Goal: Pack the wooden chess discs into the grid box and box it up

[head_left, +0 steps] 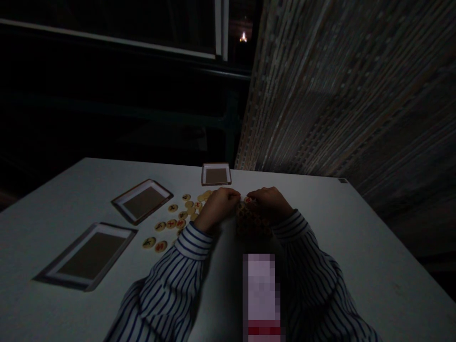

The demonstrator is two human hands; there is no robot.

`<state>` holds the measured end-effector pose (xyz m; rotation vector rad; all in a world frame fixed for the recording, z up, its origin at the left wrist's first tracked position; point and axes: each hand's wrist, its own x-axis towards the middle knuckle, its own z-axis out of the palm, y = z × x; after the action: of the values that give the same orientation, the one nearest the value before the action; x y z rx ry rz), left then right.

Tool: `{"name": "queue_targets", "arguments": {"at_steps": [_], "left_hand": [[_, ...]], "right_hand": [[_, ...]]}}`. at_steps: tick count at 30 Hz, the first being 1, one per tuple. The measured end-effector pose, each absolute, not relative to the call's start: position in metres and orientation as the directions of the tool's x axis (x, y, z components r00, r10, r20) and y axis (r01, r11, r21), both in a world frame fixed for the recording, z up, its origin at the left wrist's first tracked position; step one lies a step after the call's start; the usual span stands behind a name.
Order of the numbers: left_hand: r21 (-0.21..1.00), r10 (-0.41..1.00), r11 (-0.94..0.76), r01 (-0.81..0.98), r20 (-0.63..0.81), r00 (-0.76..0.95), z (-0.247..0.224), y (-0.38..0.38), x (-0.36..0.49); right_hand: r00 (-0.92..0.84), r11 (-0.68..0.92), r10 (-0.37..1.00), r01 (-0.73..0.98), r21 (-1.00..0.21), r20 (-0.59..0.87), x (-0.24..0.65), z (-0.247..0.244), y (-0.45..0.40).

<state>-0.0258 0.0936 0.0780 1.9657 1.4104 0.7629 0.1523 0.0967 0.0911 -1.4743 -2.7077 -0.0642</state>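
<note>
Round Chinese chess pieces (181,223), pale with red or dark characters, lie loosely spread to the left of my left hand (221,205). That hand is closed, thumb and fingers pinched together; whatever may be between them is hidden. My right hand (270,203) is also closed, its fingertips on a chess piece with a red mark (248,200). Beneath and between both hands, in shadow, is a compact group of chess pieces (252,222). Whether these are stacked or laid flat is hard to make out.
Three framed, tray-like rectangles stand or lie on the white table (356,266): one at the back (216,164), one at mid-left (123,213), one at front left (103,226). A pixelated pale patch (261,289) covers the near middle. A string curtain (320,95) hangs behind the table.
</note>
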Motion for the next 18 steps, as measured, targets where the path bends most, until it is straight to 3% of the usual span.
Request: {"name": "queue_targets", "arguments": {"at_steps": [7, 18], "left_hand": [[0.512, 0.939, -0.344, 0.787, 0.166, 0.302, 0.082, 0.089, -0.031], [0.419, 0.937, -0.346, 0.839, 0.115, 0.328, 0.083, 0.09, -0.033]], "right_hand": [[-0.53, 0.538, 0.842, 0.84, 0.071, -0.099, 0.15, 0.088, 0.097], [-0.501, 0.523, 0.846, 0.847, 0.098, -0.182, 0.145, 0.078, 0.096]]}}
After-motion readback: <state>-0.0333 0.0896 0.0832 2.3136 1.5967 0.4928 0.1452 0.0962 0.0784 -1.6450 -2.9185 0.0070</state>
